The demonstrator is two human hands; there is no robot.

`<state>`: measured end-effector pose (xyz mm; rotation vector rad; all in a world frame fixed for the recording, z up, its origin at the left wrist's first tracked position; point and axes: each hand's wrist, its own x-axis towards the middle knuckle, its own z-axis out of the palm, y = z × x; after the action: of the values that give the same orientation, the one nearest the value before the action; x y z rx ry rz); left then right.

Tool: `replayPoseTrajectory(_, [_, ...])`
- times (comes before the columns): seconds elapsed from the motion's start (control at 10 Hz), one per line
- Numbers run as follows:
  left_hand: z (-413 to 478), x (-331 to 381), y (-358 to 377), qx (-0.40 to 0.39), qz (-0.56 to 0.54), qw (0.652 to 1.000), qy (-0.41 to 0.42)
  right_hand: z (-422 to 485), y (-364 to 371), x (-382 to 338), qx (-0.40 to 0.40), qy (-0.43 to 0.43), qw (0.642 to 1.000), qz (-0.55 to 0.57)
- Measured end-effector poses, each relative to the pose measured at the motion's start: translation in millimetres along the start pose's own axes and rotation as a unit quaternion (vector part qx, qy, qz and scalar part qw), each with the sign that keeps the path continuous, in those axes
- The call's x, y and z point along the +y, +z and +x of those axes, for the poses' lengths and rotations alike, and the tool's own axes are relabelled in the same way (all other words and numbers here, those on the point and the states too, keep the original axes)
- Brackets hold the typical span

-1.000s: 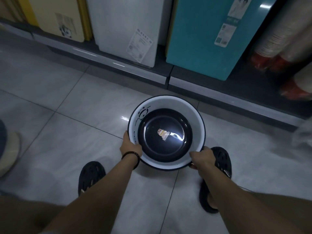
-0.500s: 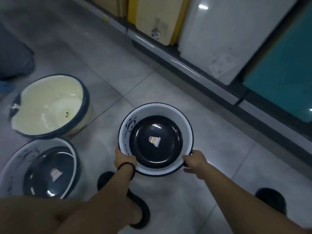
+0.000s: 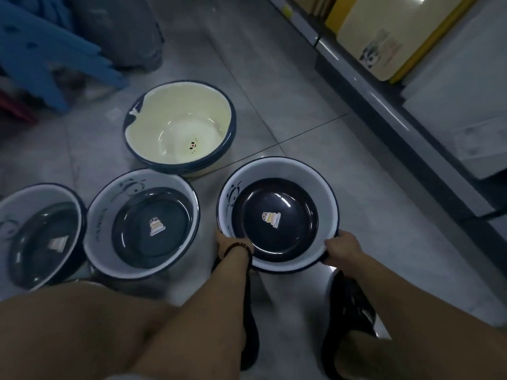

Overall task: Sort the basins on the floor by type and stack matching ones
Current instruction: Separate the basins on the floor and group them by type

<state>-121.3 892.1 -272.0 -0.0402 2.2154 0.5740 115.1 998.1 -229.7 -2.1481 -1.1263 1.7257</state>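
So, left fingers: the left hand (image 3: pixel 229 244) had its fingers (image 3: pixel 220 237) curled over the near-left rim of the carried basin.
Right fingers: the right hand (image 3: pixel 341 246) was clenched on the near-right rim, fingers (image 3: pixel 333 244) wrapped at the lip.
Held thing: a round white-walled basin with a glossy black bottom (image 3: pixel 315 185) sat level between both hands. It looked to be just above the grey tiled floor (image 3: pixel 301 105); whether it touched could not be told.
Handling: it was probably stiff and fairly light, with a smooth, likely slippery wall. The rolled lip at opposite sides looked the soundest hold, and dropping it could chip or dent it.
Nearest match: a second white-walled, black-bottomed basin (image 3: pixel 105 242) rested on the floor just to the left, apart from the held one. It was judged the likely stack to receive it.
Further left: a third basin of the same pattern (image 3: pixel 16 204) lay beside that, cut by the frame edge.
Beyond: a cream-yellow round basin with a dark blue rim (image 3: pixel 178 116) was a different type, behind the others.
Surround: a blue plastic stool (image 3: pixel 41 50) stood far left.
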Motion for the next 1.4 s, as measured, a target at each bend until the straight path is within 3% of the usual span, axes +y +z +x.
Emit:
replayPoseTrajectory(0.1, [-39.1, 16.3, -37.2, -0.008, 0.075, 0.996, 0.040, -2.5, 6.6, -14.0, -0.035, 0.023, 0.998, 0.041])
replayPoseTrajectory(0.2, [-61.1, 29.2, -59.6, -0.020, 0.164, 0.984, 0.068, -14.6, 12.2, -25.3, -0.028, 0.010, 1.000, 0.008])
replayPoseTrajectory(0.3, [-104.1, 51.0, -114.6, -0.052, 0.352, 0.928, 0.109, -26.9, 13.1, -12.1, 0.077, -0.062, 0.977, -0.188])
replayPoseTrajectory(0.4, [-125.9, 75.5, -174.0, -0.056, 0.477, 0.873, 0.085, -57.9, 33.7, -10.8, 0.128, -0.166, 0.935, -0.286])
replayPoseTrajectory(0.5, [-142.1, 89.2, -240.0, 0.009, 0.530, 0.837, 0.134, -99.2, 77.7, -43.1, 0.050, -0.231, 0.925, -0.298])
replayPoseTrajectory(0.6, [-173.7, 98.4, -289.4, 0.060, 0.543, 0.819, 0.175, -140.9, 124.9, -78.6, -0.192, -0.177, 0.949, -0.180])
replayPoseTrajectory(0.7, [-190.5, 97.1, -308.7, 0.028, 0.475, 0.861, 0.182, -169.6, 164.9, -81.3, -0.327, -0.075, 0.939, -0.073])
replayPoseTrajectory(0.8, [-166.4, 83.4, -306.5, 0.051, 0.480, 0.845, 0.227, -167.7, 197.5, -61.6, -0.362, -0.030, 0.930, -0.052])
replayPoseTrajectory(1.0, [-106.3, 52.4, -311.0, 0.051, 0.481, 0.839, 0.250, -123.5, 261.9, -18.3, -0.323, 0.038, 0.943, -0.068])
replayPoseTrajectory(1.3, [-80.6, 39.5, -340.1, 0.004, 0.407, 0.891, 0.202, -98.4, 353.9, 3.7, -0.297, 0.105, 0.949, 0.013])
replayPoseTrajectory(1.4, [-84.7, 33.8, -347.7, 0.003, 0.397, 0.899, 0.186, -107.0, 356.1, 2.4, -0.262, 0.089, 0.957, 0.085])
